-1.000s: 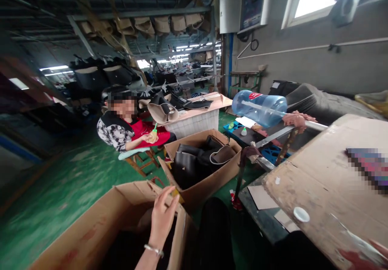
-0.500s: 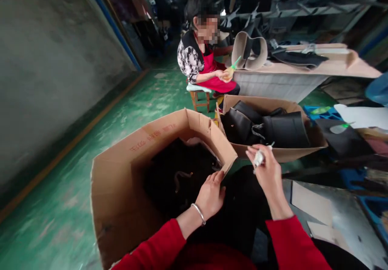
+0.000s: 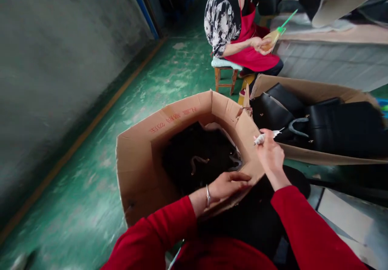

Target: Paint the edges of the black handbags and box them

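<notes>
Left hand (image 3: 228, 184) rests palm-down on the near rim of a cardboard box (image 3: 136, 157), fingers curled over the edge and gripping it; a silver bangle (image 3: 207, 195) sits on the wrist. Both sleeves are red.

Right hand (image 3: 270, 155) is raised just beside the box's right corner, closed around a small white tube (image 3: 263, 138) with a thin pointed nozzle aimed right. The tube is held above the gap between the two boxes.

The box stands on the green floor (image 3: 91, 173), flaps open, red printing on its inner far wall. Inside lies a heap of black bags (image 3: 197, 157); a curved strap and small metal fittings show, the rest too dark to make out.

To the right, touching or just beside it, a second cardboard box (image 3: 318, 90) holds more black bags, one with a grey handle.

Beyond, another person (image 3: 236, 23) in a patterned top and red apron sits on a wooden stool (image 3: 224, 76), holding a yellowish bottle with a green nozzle (image 3: 277, 33) beside a table (image 3: 330, 60).
</notes>
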Tool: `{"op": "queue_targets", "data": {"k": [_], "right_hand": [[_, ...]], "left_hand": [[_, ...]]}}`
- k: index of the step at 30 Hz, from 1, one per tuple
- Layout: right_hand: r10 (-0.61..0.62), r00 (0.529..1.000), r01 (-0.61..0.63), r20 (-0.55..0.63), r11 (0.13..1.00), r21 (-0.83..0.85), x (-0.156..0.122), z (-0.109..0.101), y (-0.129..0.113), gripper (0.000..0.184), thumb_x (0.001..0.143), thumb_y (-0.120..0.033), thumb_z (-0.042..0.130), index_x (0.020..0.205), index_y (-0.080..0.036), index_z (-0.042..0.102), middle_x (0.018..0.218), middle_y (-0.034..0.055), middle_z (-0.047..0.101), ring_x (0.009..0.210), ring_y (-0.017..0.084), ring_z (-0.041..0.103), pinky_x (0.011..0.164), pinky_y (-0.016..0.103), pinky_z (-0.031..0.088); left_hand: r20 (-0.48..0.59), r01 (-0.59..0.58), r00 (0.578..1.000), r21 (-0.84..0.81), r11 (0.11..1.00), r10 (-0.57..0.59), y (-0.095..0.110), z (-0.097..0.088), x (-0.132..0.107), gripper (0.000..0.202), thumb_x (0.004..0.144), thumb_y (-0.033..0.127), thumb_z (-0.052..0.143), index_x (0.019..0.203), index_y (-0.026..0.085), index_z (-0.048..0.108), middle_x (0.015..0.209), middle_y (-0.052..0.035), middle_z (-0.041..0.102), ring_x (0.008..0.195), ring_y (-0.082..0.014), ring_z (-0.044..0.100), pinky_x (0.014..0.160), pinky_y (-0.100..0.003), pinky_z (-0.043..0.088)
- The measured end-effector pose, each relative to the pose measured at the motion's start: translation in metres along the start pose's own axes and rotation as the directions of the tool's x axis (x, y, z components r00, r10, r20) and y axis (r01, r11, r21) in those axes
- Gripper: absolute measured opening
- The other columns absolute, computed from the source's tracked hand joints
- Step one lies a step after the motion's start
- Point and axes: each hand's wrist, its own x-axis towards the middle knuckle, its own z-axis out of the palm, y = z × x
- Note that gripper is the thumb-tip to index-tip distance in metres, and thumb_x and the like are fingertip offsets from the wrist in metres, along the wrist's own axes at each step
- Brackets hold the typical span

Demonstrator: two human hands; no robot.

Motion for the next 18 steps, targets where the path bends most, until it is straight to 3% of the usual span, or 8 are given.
{"op": "queue_targets", "data": {"k": [3, 7, 9, 11, 14, 18], "right_hand": [[-0.002, 1.000, 0.002, 0.006, 1.000, -0.013, 0.004, 0.002, 0.000, 0.036, 0.102, -0.039, 0.058, 0.135, -0.023, 0.056, 0.073, 0.0048, 0.070, 0.059, 0.023, 0.061, 0.056, 0.029, 0.023], [0.005, 1.000, -0.005, 0.027, 1.000, 0.014, 0.007, 0.002, -0.003, 0.034, 0.101, -0.035, 0.058, 0.132, -0.022, 0.058, 0.070, 0.0032, 0.067, 0.055, 0.021, 0.056, 0.056, 0.029, 0.022], [-0.003, 1.000, 0.003, 0.029, 1.000, 0.029, 0.008, 0.003, -0.004, 0.034, 0.100, -0.033, 0.059, 0.131, -0.021, 0.058, 0.070, 0.0034, 0.066, 0.055, 0.021, 0.055, 0.057, 0.028, 0.022], [-0.017, 1.000, 0.017, 0.016, 0.999, 0.033, 0.008, 0.004, -0.003, 0.035, 0.099, -0.033, 0.061, 0.131, -0.020, 0.058, 0.071, 0.0040, 0.067, 0.055, 0.021, 0.055, 0.057, 0.028, 0.022], [-0.037, 0.999, 0.037, -0.003, 0.999, 0.013, 0.009, 0.005, -0.003, 0.036, 0.098, -0.034, 0.061, 0.131, -0.019, 0.058, 0.072, 0.0052, 0.067, 0.057, 0.021, 0.056, 0.056, 0.028, 0.023], [-0.047, 0.999, 0.047, -0.009, 0.999, 0.000, 0.010, 0.005, -0.003, 0.034, 0.098, -0.034, 0.061, 0.128, -0.018, 0.059, 0.074, 0.0060, 0.069, 0.059, 0.022, 0.059, 0.056, 0.028, 0.025]], "left_hand": [[-0.200, 0.200, 0.959, -0.025, 0.980, -0.201, -0.027, -0.068, 0.039, 0.035, 0.097, 0.043, 0.064, 0.114, 0.014, 0.074, 0.113, -0.0137, 0.076, 0.098, -0.0246, 0.074, 0.090, -0.042, 0.059], [-0.597, 0.399, 0.748, 0.053, 0.915, -0.291, -0.067, -0.166, 0.076, 0.039, 0.098, 0.038, 0.066, 0.131, 0.016, 0.063, 0.135, -0.0132, 0.063, 0.117, -0.0285, 0.065, 0.098, -0.051, 0.055], [-0.706, 0.501, 0.640, 0.083, 0.861, -0.304, -0.088, -0.205, 0.084, 0.041, 0.098, 0.036, 0.067, 0.135, 0.018, 0.060, 0.140, -0.0130, 0.060, 0.122, -0.0301, 0.062, 0.100, -0.053, 0.054], [-0.767, 0.590, 0.564, 0.117, 0.799, -0.304, -0.108, -0.233, 0.087, 0.043, 0.098, 0.036, 0.067, 0.136, 0.019, 0.060, 0.141, -0.0129, 0.059, 0.124, -0.0309, 0.061, 0.102, -0.054, 0.053], [-0.802, 0.675, 0.528, 0.195, 0.712, -0.280, -0.132, -0.261, 0.092, 0.043, 0.097, 0.035, 0.068, 0.136, 0.018, 0.060, 0.143, -0.0133, 0.058, 0.125, -0.0313, 0.060, 0.103, -0.055, 0.053], [-0.794, 0.721, 0.559, 0.324, 0.613, -0.238, -0.151, -0.288, 0.103, 0.042, 0.097, 0.034, 0.069, 0.134, 0.018, 0.061, 0.140, -0.0128, 0.060, 0.123, -0.0304, 0.062, 0.101, -0.053, 0.054]]}}
